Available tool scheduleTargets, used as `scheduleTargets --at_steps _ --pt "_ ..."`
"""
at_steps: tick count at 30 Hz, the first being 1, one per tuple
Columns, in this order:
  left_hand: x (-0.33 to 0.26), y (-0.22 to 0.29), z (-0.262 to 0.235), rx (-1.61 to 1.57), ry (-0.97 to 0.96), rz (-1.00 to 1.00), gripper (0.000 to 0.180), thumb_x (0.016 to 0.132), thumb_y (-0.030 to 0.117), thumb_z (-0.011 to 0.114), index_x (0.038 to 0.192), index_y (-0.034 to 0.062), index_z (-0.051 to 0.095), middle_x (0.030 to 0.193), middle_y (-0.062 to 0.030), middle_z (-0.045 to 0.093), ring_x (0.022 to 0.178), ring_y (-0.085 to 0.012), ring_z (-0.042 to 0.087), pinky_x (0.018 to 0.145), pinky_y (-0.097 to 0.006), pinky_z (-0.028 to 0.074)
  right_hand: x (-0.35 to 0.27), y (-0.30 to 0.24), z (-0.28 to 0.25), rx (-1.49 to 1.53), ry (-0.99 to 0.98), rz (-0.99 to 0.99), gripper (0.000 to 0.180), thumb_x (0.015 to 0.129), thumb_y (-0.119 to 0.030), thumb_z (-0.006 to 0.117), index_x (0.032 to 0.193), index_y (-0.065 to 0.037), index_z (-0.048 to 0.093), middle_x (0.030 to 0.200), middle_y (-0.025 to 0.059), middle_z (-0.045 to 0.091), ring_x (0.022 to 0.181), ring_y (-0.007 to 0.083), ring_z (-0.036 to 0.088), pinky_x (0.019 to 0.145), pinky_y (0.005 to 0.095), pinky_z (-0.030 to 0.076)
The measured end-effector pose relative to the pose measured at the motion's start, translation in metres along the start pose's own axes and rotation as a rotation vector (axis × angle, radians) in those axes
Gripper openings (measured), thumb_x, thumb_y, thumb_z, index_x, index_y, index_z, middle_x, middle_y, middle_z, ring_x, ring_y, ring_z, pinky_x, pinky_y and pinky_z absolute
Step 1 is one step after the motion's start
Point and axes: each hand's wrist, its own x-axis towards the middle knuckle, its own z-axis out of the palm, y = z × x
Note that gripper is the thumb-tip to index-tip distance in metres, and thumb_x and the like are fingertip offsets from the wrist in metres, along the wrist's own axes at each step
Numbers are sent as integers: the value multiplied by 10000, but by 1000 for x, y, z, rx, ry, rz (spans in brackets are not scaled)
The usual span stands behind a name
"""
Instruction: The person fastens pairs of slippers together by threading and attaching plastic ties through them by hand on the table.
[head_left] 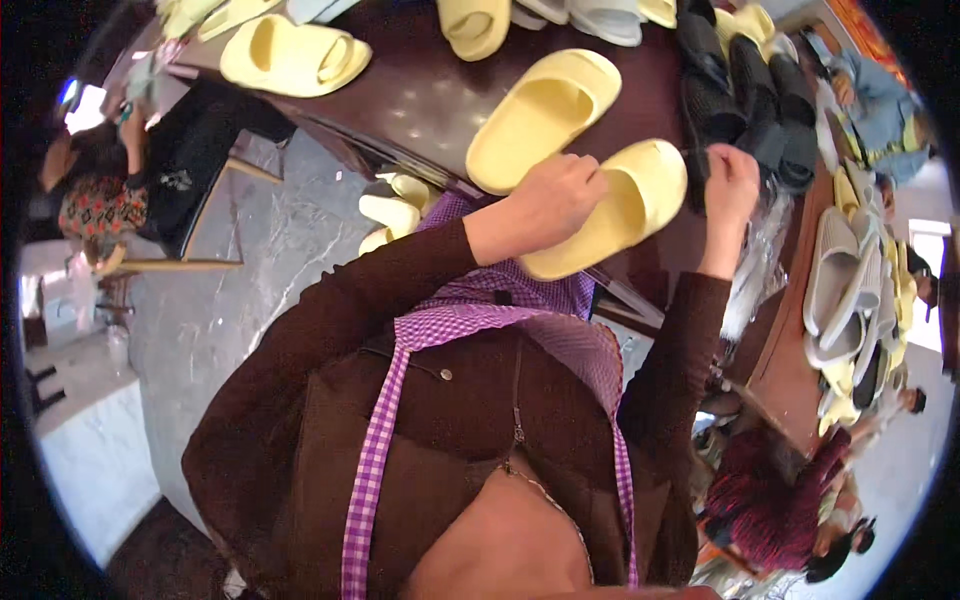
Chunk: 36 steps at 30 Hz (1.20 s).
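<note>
A pale yellow slipper (650, 185) is tilted at the near edge of the dark table, its toe pointing up and right. My left hand (555, 205) is closed over its left side, by the foot opening; the fingertips are hidden. Off to the right of the toe, my right hand (732, 185) is raised with its fingers pinched together. A faint thin line, perhaps a thread, shows between the toe and those fingers, too fine to make out. A second yellow slipper (540, 120) lies on the table just beyond my left hand.
More yellow slippers (295, 58) and grey ones (605, 20) lie along the far side of the table (400, 115). Black slippers (755, 100) are piled at the right, above clear plastic wrapping (757, 265). Other people work nearby, one in a patterned dark red top (765, 500).
</note>
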Motion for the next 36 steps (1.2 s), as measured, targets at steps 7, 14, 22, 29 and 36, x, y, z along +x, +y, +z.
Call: scheduleTargets --at_steps 7,14,22,29,36 --pt "-3 -6 -12 -161 9 90 85 727 103 581 757 37 536 700 -97 532 695 -262 552 637 -366 455 -8 14 -8 18 30 159 89 756 -78 664 838 -45 678 803 79 641 776 199 590 711 290 471" --pt "13 -49 -20 -176 -143 117 67 763 84 557 795 29 537 757 -114 552 761 -282 561 699 -376 458 -12 5 3 633 -23 681 83 784 -73 665 849 -21 668 799 26 631 703 87 566 592 215 467" --pt "31 -101 1 -432 -198 94 79 847 90 508 812 20 496 807 -129 501 756 -283 521 681 -359 436 9 3 23 446 -13 474 116 797 -40 653 905 -1 643 831 55 627 729 107 587 626 242 510" --pt "46 -111 4 -569 -312 74 95 862 92 481 833 2 493 782 -124 502 727 -227 510 680 -343 421 32 -28 55 1272 -40 703 70 816 27 609 885 11 609 853 114 629 823 212 628 762 357 546" --pt "48 -111 7 -574 -262 25 104 815 82 486 793 -8 533 781 -161 556 713 -292 545 660 -376 435 51 -22 95 1615 -121 943 103 801 67 582 893 21 575 860 143 613 832 262 625 845 448 512"
